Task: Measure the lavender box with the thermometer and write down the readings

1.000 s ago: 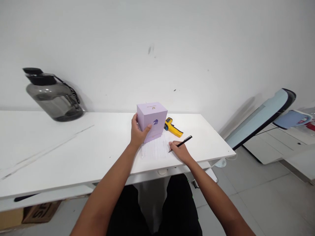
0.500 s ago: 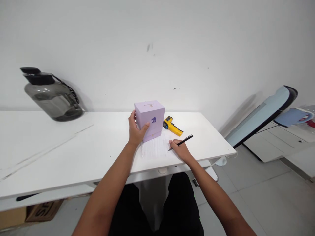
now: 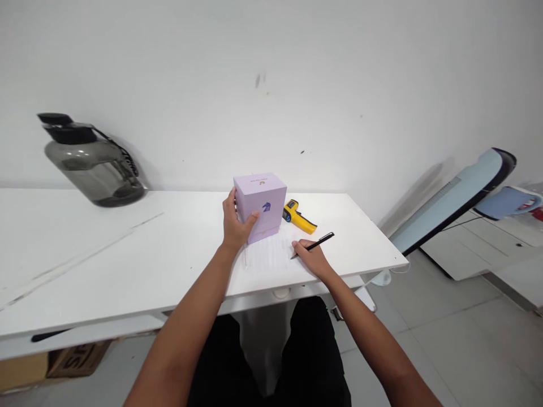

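Observation:
My left hand (image 3: 237,225) grips the left side of a light purple box (image 3: 263,210), its thumb on the front face beside a dark printed emblem. The box stands upright on the table, over the far part of a white sheet of paper (image 3: 271,255) with faint lines. In my right hand (image 3: 309,257) is a black pen (image 3: 321,241), pinched between the fingers, its tip at the right part of the sheet. Just right of the box lies a yellow and black infrared thermometer (image 3: 302,219). A thin clear stick-like item (image 3: 245,257) lies at the sheet's left edge.
A large grey water bottle (image 3: 95,167) with a black cap stands at the left of the white table (image 3: 106,265). Right of the table are a tilted pale blue panel with a black edge (image 3: 449,200) and a blue mug (image 3: 507,202). A cardboard box (image 3: 76,360) sits underneath at left.
The whole view has shifted slightly. Both hands, the box and the pen otherwise keep nearly the same places.

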Available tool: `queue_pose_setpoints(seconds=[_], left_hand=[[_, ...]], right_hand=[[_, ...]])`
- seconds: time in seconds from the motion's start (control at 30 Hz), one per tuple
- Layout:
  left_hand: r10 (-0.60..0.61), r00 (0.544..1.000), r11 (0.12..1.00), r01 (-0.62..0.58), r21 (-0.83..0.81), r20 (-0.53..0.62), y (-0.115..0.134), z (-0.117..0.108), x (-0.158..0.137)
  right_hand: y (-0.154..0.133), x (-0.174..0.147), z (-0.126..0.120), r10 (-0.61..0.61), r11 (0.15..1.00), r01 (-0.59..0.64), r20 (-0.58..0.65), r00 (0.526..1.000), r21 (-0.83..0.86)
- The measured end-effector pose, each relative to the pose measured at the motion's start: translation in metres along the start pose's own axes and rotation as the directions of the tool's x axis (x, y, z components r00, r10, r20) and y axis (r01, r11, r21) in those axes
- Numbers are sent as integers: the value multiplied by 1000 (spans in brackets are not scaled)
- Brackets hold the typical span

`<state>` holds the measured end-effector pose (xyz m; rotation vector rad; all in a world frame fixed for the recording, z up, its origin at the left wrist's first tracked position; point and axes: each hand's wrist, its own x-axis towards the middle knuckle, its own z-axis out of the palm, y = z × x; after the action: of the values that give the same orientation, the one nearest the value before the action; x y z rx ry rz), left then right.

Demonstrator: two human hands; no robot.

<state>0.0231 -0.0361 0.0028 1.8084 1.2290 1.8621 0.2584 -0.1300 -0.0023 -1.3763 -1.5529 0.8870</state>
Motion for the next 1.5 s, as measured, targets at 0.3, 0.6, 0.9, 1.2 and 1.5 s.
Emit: queue_pose_setpoints(seconds=[0.3, 0.6, 0.9, 1.2, 1.5], left_hand=[[45, 999, 999, -45, 21, 1, -4, -1, -1], [47, 999, 999, -48, 23, 8, -6, -1, -1], [42, 999, 999, -42, 33, 1, -5, -1, -2], [26, 1000, 999, -27, 17, 10, -5, -1, -2], [30, 999, 999, -30, 15, 15, -3, -1, -2]], right_hand=[[1, 0, 0, 1, 1000, -1, 16, 1000, 4], [2, 0, 0, 4, 1000, -4, 11, 1000, -12], [0, 0, 0, 6, 1000, -6, 5, 1000, 0], [-1, 0, 0, 1, 1000, -2, 11, 1000, 2], [4, 0, 2, 50, 989, -49, -1, 999, 136]])
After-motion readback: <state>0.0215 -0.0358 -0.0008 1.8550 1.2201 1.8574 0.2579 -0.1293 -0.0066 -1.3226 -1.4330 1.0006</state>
